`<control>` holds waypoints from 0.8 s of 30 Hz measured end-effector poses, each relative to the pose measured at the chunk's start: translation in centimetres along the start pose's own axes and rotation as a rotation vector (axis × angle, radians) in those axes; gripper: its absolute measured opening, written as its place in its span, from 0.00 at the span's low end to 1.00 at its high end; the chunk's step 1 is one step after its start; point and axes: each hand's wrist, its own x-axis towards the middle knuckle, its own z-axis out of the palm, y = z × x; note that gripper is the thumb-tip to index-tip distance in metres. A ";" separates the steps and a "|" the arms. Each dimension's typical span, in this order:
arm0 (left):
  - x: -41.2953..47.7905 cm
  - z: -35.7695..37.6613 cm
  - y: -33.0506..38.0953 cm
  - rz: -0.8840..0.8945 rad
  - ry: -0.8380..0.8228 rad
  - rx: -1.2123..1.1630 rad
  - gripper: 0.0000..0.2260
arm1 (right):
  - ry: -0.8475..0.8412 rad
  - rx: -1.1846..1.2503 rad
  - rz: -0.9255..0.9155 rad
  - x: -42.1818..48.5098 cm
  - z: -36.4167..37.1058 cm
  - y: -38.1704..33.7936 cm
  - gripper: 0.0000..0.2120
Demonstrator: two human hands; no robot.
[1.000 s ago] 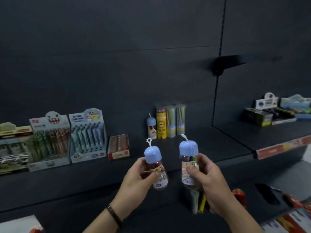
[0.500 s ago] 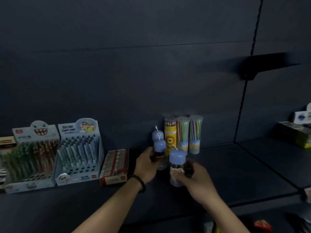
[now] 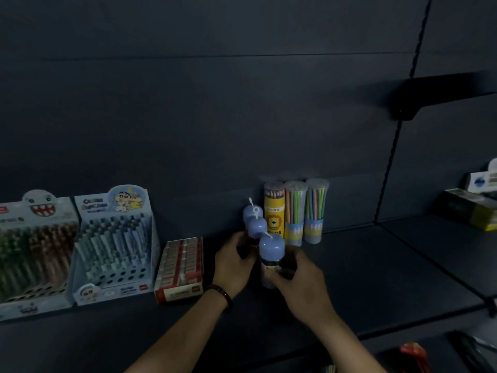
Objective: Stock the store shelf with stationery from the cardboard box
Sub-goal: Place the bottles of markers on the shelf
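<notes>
Dark matte shelf, left hand gripping middle dome-capped jar; right hand gripping nearest dome-capped jar

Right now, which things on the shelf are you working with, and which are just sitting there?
Working with:
front blue-capped clear jar, held by right hand
middle blue-capped clear jar, held by left hand
back blue-capped jar
dark shelf

Just sitting:
yellow lion tube
two clear pencil tubes
pale-blue cartoon pen display
red-and-white carton
</notes>
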 end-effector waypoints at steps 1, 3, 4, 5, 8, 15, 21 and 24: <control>-0.1 -0.2 0.1 -0.015 0.011 -0.020 0.14 | 0.011 -0.003 -0.004 0.1 0.2 -0.1 0.18; -0.3 -0.8 0.2 -0.036 0.016 -0.032 0.15 | 0.022 -0.019 -0.008 0.3 0.6 -0.2 0.15; -0.4 -1.1 0.2 -0.037 0.008 -0.014 0.15 | 0.025 -0.028 -0.008 0.5 0.8 -0.3 0.14; -0.6 -1.4 0.1 -0.032 -0.005 0.017 0.16 | 0.029 -0.035 -0.010 0.6 0.9 -0.3 0.14; -1.1 -1.7 -0.2 -0.018 -0.061 0.108 0.19 | 0.034 -0.036 -0.002 1.1 1.3 -0.2 0.15; -1.6 -2.0 0.0 0.002 -0.138 0.173 0.16 | 0.047 -0.058 0.023 0.9 1.7 -0.1 0.17; -3.9 -3.8 1.7 0.067 -0.173 0.237 0.14 | 0.030 -0.100 0.070 -0.7 1.3 -1.3 0.25; -6.4 -5.0 2.8 0.167 -0.250 0.322 0.07 | 0.099 -0.141 0.110 -3.4 0.5 -2.3 0.22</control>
